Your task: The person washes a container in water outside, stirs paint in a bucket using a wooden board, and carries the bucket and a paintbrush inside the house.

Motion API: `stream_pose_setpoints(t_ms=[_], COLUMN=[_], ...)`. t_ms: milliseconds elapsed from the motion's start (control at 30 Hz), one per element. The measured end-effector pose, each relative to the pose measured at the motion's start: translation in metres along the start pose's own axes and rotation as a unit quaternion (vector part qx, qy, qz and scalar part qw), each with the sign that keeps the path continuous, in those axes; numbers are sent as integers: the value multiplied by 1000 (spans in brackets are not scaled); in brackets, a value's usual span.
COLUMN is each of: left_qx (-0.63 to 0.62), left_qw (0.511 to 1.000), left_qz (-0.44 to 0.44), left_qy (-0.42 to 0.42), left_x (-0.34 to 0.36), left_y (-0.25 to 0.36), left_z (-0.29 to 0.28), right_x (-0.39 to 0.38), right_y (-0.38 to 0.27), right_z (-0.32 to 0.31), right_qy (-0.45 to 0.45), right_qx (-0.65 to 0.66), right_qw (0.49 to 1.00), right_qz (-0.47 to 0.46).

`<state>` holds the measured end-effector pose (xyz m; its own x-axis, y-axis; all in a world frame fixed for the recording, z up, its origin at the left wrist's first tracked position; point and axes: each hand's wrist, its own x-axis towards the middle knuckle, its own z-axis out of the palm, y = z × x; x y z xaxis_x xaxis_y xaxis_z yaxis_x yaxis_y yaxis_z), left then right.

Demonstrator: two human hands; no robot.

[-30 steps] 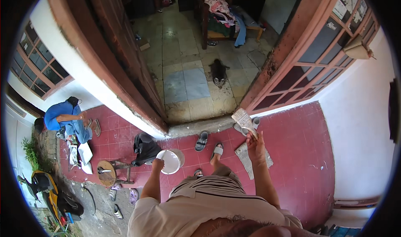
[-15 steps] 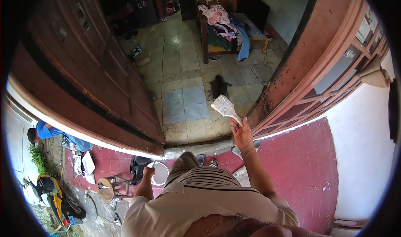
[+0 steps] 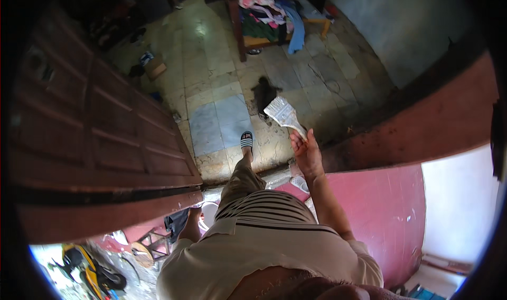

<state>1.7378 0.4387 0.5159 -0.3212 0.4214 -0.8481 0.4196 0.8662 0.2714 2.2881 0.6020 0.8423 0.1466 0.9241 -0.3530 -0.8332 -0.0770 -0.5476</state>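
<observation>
My right hand (image 3: 308, 155) is closed round the handle of a wide paintbrush (image 3: 282, 112), its pale, paint-caked bristles pointing up and left over the tiled floor. Low on the left, my left hand (image 3: 194, 216) grips a white bucket (image 3: 209, 213) at its edge, beside my hip. What the bucket holds cannot be made out. One of my feet, in a striped slide sandal (image 3: 246, 139), stands on the tiles inside the doorway.
A brown panelled door (image 3: 116, 125) stands to the left, a reddish door frame (image 3: 417, 118) to the right. Ahead on the tiles is a small dark furry animal (image 3: 265, 94). Clothes (image 3: 264, 15) lie heaped on a wooden bed. A stool (image 3: 142, 253) and yellow motorbike (image 3: 91, 272) are outside.
I have stepped forward, one foot now past the threshold. The brush stays raised in my right hand, and the bucket has come along in my left. The door and room have shifted in view.
</observation>
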Motion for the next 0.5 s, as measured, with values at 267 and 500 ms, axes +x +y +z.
stream_pose_setpoints(t_ms=[267, 500], left_qx=[-156, -106], left_qw=[987, 993], left_qz=[-46, 38], left_qy=[-4, 17], left_x=[79, 107], left_y=[155, 347], left_z=[-2, -56], right_x=[155, 264], right_y=[-15, -61], right_z=[35, 89], right_qy=[51, 70], right_qx=[108, 126], right_qw=[993, 986], right_qz=[-16, -86])
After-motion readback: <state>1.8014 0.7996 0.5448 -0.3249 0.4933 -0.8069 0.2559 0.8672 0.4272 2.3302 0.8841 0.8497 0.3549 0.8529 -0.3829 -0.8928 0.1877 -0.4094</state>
